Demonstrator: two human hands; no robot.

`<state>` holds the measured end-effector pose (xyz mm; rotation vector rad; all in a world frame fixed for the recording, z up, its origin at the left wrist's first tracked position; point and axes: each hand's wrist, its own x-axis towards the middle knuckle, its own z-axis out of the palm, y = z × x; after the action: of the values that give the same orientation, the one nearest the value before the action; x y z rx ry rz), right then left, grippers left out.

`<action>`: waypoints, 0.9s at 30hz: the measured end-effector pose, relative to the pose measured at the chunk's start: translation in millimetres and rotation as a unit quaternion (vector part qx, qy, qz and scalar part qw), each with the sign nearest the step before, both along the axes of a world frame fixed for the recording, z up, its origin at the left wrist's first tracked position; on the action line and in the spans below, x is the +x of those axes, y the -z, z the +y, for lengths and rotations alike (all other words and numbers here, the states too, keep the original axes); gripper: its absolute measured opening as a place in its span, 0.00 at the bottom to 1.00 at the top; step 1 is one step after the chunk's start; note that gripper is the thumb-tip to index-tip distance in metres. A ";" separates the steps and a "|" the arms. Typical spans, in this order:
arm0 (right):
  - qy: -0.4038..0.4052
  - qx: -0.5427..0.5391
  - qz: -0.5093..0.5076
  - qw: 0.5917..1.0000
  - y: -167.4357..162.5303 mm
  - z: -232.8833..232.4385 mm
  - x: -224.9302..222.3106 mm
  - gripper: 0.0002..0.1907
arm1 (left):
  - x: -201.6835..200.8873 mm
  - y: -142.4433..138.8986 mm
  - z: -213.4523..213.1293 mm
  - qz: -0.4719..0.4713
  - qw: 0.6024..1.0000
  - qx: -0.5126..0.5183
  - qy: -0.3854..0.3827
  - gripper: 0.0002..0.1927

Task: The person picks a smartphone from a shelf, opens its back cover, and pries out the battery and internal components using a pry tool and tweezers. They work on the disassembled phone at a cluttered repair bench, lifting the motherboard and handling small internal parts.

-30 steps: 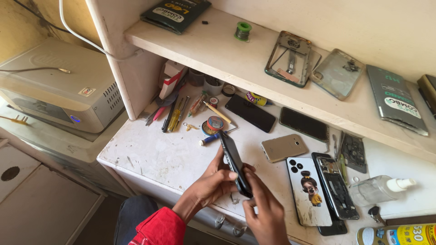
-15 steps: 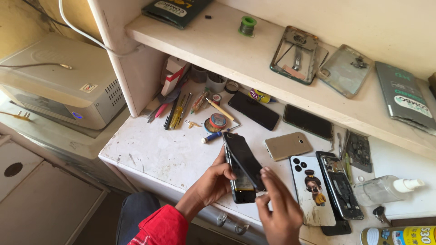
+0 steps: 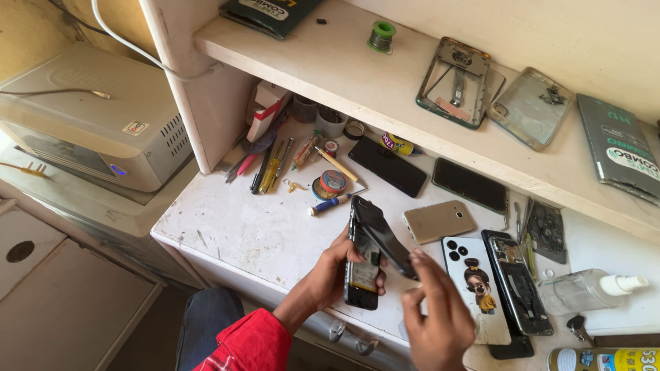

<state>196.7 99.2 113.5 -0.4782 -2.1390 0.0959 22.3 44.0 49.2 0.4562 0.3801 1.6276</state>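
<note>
phone (image 3: 362, 264) on bench (image 3: 240, 227), shelf (image 3: 357, 75) behind

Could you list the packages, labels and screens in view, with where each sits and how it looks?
Dark flat package: upper shelf, left end, rectangular, green-black.
Grey flat package: shelf, right end, rectangular.
Sticker label: on the beige box at left, small, white and red.
Phone screen: lifted off the phone in the left hand, black, unlit.

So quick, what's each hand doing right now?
Left hand: closed around the phone body.
Right hand: fingers pinching the black back cover, lifted off one side.
</note>
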 end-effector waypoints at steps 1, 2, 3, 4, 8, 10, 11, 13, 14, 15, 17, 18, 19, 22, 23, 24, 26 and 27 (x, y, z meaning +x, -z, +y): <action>-0.018 -0.014 -0.015 1.000 2.7 -3.4 -1.5 0.19 | -0.4 2.4 0.7 -0.003 1.000 -0.001 -0.005 0.39; -0.036 -0.027 -0.030 0.999 5.6 -8.8 -3.9 0.19 | -1.5 3.7 1.6 -0.007 0.999 -0.021 -0.026 0.37; -0.054 -0.040 -0.045 0.997 7.2 -14.1 -5.4 0.20 | -2.9 4.2 2.0 -0.011 0.998 -0.042 -0.048 0.36; -0.071 -0.091 -0.048 0.992 7.2 -19.0 -5.7 0.21 | -4.0 3.8 1.8 -0.015 0.995 -0.064 -0.070 0.36; -0.123 -0.360 0.002 0.925 -2.3 -24.3 -12.1 0.24 | -4.7 -5.9 -2.2 0.036 0.994 -0.061 -0.081 0.34; -0.096 -0.480 0.049 0.870 -11.1 -17.9 -14.6 0.24 | -3.7 -13.5 -4.8 0.055 0.995 -0.035 -0.071 0.34; -0.063 -0.519 0.069 0.849 -16.4 -10.5 -15.6 0.23 | -2.1 -16.8 -7.0 0.061 0.996 -0.044 -0.056 0.32; -0.026 -0.578 0.089 0.811 -23.3 7.3 -22.0 0.21 | -0.1 -22.2 -10.5 0.073 0.995 -0.060 -0.026 0.30; -0.021 -0.599 0.089 0.796 -24.9 17.7 -27.3 0.21 | 1.4 -23.5 -12.0 0.075 0.996 -0.040 -0.013 0.29; -0.017 -0.619 0.090 0.780 -25.3 25.9 -30.5 0.20 | 2.8 -23.8 -12.9 0.077 0.997 -0.018 0.000 0.27; -0.029 -0.629 0.086 0.772 -22.6 38.4 -34.7 0.17 | 4.5 -21.5 -10.8 0.088 0.996 -0.017 0.008 0.26; -0.038 -0.635 0.082 0.767 -19.7 43.0 -36.5 0.16 | 4.7 -18.4 -9.9 0.095 0.995 -0.040 0.003 0.27; -0.047 -0.646 0.085 0.757 -16.5 47.0 -38.2 0.14 | 5.0 -14.2 -9.6 0.101 0.993 -0.064 -0.003 0.29; -0.063 -0.664 0.088 0.740 -6.8 54.6 -40.2 0.09 | 5.7 0.4 -2.9 0.127 0.983 -0.126 -0.029 0.36; -0.061 -0.657 0.088 0.746 -3.9 57.3 -42.4 0.09 | 5.4 5.0 -0.6 0.137 0.984 -0.110 -0.039 0.36; -0.060 -0.650 0.088 0.752 -1.6 59.5 -43.3 0.09 | 5.6 9.0 1.4 0.148 0.983 -0.094 -0.048 0.36; -0.065 -0.682 0.087 0.723 1.0 65.1 -45.3 0.09 | 6.6 15.1 1.8 0.146 0.985 -0.070 -0.059 0.36; -0.066 -0.698 0.087 0.708 1.8 67.2 -45.4 0.09 | 6.7 16.7 1.4 0.134 0.987 -0.061 -0.060 0.35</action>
<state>151.4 166.4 111.7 -1.0701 -1.5169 1.8409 29.0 45.4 32.6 0.5697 0.7159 1.6518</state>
